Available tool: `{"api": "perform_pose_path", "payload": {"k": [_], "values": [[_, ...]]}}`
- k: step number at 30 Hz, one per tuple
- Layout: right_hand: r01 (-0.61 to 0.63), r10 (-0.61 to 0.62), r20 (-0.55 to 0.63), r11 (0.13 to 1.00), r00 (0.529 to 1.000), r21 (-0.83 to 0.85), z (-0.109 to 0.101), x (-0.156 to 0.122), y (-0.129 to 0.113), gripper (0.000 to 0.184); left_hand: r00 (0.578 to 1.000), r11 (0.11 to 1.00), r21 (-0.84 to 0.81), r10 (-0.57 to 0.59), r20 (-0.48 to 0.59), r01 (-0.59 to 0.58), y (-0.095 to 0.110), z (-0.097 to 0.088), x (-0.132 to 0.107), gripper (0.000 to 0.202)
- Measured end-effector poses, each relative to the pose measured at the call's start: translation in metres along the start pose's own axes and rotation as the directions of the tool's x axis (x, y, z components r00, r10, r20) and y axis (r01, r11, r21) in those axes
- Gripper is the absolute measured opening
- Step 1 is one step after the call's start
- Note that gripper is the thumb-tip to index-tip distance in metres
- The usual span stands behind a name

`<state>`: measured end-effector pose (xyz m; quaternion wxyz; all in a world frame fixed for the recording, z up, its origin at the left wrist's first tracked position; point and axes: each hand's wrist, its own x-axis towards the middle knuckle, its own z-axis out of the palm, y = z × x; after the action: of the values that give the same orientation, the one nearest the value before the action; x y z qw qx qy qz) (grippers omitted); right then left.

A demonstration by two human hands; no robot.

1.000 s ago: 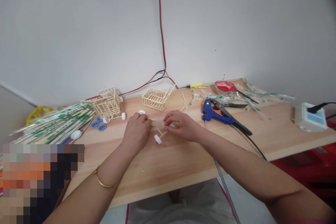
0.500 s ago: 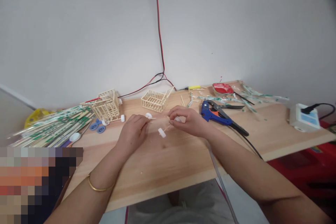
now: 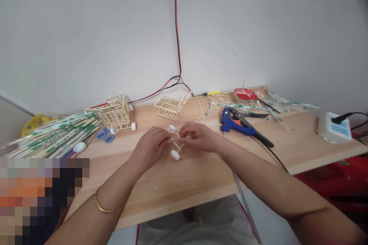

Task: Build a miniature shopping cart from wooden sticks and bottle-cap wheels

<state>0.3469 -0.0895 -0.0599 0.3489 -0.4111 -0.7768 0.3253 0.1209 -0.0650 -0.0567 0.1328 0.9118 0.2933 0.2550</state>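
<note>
At centre frame, your left hand (image 3: 151, 146) and right hand (image 3: 198, 138) pinch the wheeled stick frame (image 3: 176, 146); grip lightly, hold it level.

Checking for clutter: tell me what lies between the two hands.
Head view: a small stick frame with white wheels spans the gap between left hand and right hand, both gripping it.
</note>
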Motion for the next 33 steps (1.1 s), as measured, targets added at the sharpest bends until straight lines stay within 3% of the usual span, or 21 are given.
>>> {"api": "perform_pose_path", "payload": {"k": [12, 33], "values": [[-0.042, 0.044, 0.026, 0.996, 0.999, -0.073, 0.004, -0.004, 0.005, 0.006, 0.995, 0.990, 0.109, 0.077, 0.070, -0.085, -0.004, 0.002, -0.001, 0.019], [-0.101, 0.103, 0.012, 0.989, 0.995, -0.112, 0.005, -0.007, 0.008, 0.007, 0.985, 0.971, 0.219, 0.063, 0.162, -0.098, 0.002, 0.001, -0.001, 0.015]]}}
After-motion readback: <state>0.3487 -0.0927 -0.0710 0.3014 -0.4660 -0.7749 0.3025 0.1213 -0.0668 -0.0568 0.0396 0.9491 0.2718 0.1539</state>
